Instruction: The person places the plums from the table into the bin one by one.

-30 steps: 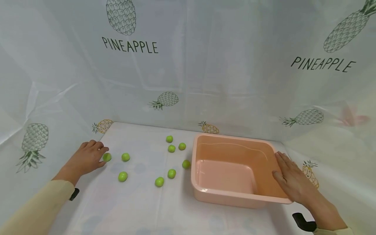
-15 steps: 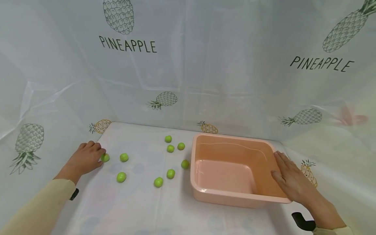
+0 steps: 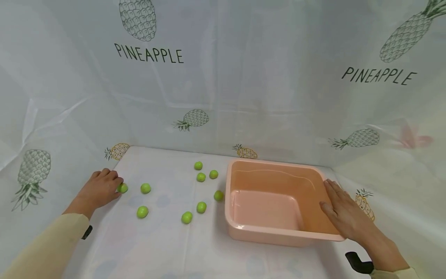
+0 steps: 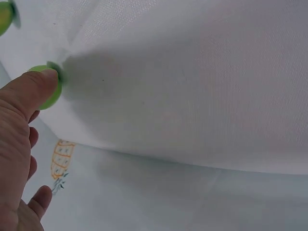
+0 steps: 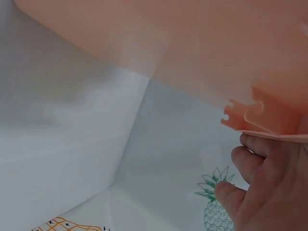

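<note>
My left hand (image 3: 99, 190) is at the left side of the white cloth, thumb and fingers at a small round green fruit (image 3: 122, 188). In the left wrist view the thumb presses over this fruit (image 4: 51, 98), and the fingers are behind it, partly hidden. On the right, my right hand (image 3: 348, 211) holds the right rim of a pink plastic basin (image 3: 271, 164). Its thumb lies on the inner side of the wall. From the right wrist view, the other fingers (image 5: 250, 163) show outside, below the rim.
Two more green fruits, one nearer (image 3: 142, 212) and one farther (image 3: 145, 188), lie right of my left hand. Several others, including one front fruit (image 3: 187, 217), lie left of the basin. A pineapple-printed sheet (image 3: 244, 77) rises behind and at both sides.
My left thumb and fingers have closed in on the green fruit at the left. The whole head view has shifted slightly. The right hand stays at the basin's rim.
</note>
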A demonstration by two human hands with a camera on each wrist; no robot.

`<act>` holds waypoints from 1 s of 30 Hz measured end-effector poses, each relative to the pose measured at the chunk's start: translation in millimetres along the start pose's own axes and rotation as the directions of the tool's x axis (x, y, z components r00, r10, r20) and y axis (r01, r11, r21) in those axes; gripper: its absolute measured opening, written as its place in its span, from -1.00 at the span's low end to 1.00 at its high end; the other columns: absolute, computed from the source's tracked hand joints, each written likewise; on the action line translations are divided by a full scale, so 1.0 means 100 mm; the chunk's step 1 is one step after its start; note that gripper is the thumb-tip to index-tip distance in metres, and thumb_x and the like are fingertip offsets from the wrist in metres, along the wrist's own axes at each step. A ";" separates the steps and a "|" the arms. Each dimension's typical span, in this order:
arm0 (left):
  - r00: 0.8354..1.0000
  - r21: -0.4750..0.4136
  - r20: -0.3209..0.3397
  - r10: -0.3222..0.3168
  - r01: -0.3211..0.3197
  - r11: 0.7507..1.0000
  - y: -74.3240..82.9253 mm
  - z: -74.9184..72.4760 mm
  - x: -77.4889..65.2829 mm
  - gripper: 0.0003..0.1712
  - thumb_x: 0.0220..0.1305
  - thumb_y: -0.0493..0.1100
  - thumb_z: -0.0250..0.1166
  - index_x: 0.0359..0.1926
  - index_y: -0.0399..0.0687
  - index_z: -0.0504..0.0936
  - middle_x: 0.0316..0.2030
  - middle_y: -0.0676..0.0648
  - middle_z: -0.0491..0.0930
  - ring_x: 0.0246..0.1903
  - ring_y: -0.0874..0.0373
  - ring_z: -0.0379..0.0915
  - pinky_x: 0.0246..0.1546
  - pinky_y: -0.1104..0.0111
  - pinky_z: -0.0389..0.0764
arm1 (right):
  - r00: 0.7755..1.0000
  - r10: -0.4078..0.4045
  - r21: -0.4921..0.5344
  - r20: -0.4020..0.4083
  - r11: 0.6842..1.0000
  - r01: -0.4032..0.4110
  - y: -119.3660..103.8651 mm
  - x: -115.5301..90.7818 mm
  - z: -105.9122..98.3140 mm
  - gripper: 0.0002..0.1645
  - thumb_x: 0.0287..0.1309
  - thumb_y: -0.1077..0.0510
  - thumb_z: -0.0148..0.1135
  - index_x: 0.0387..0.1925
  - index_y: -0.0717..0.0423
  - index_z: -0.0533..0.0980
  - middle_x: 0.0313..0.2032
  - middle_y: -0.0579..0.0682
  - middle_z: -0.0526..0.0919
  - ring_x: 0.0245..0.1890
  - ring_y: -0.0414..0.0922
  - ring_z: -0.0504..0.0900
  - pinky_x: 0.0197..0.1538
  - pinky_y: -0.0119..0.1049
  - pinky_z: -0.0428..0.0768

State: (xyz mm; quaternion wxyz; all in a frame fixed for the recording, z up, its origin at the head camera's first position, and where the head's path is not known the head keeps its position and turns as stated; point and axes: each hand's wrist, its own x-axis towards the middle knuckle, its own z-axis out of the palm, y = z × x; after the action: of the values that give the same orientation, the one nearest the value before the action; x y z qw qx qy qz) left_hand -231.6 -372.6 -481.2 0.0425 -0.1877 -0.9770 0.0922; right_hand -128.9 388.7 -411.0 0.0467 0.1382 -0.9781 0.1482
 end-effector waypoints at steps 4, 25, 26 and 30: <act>1.000 -0.013 0.005 -0.014 0.014 1.000 0.00 0.02 -0.01 -0.41 0.09 -0.02 0.65 0.04 -0.25 0.66 -0.09 -0.21 0.56 -0.01 -0.25 0.38 0.14 -0.28 0.43 | 1.000 -0.003 0.004 -0.002 1.000 0.003 0.00 0.00 0.01 -0.14 0.65 -0.03 -0.10 0.63 0.41 -0.12 0.57 0.53 0.01 0.58 0.49 -0.01 0.66 -0.06 -0.43; 0.890 -0.054 -0.453 -0.045 0.023 0.998 0.20 -0.18 0.32 -0.48 0.06 -0.02 0.40 -0.10 -0.29 0.46 -0.23 -0.27 0.44 -0.15 -0.28 0.29 -0.13 -0.13 0.36 | 1.000 0.020 0.016 -0.003 1.000 -0.020 0.02 0.01 0.00 -0.13 0.64 -0.05 -0.07 0.65 0.37 -0.10 0.58 0.50 0.02 0.56 0.51 0.02 0.53 0.44 -0.03; 0.887 -0.057 -0.460 -0.045 0.022 0.998 0.21 -0.21 0.34 -0.48 0.06 -0.02 0.40 -0.10 -0.28 0.47 -0.22 -0.27 0.45 -0.15 -0.28 0.30 -0.13 -0.13 0.36 | 1.000 0.023 0.017 0.000 1.000 -0.023 0.01 0.01 -0.01 -0.12 0.64 -0.05 -0.07 0.65 0.37 -0.10 0.58 0.49 0.02 0.55 0.51 0.03 0.48 0.49 0.03; 0.875 -0.071 -0.481 -0.049 0.017 0.997 0.29 -0.34 0.39 -0.51 0.07 -0.02 0.39 -0.12 -0.27 0.47 -0.20 -0.27 0.47 -0.16 -0.25 0.30 -0.18 -0.06 0.34 | 1.000 0.024 0.013 -0.001 1.000 -0.024 0.01 0.02 -0.01 -0.12 0.64 -0.06 -0.07 0.64 0.37 -0.10 0.58 0.49 0.01 0.56 0.50 0.02 0.46 0.50 0.05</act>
State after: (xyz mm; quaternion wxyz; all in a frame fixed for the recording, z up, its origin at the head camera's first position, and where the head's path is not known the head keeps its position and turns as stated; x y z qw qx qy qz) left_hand -253.0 -326.1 -451.5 0.2802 -0.1890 -0.9411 0.0104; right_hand -130.7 389.7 -410.1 0.0447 0.1268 -0.9787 0.1551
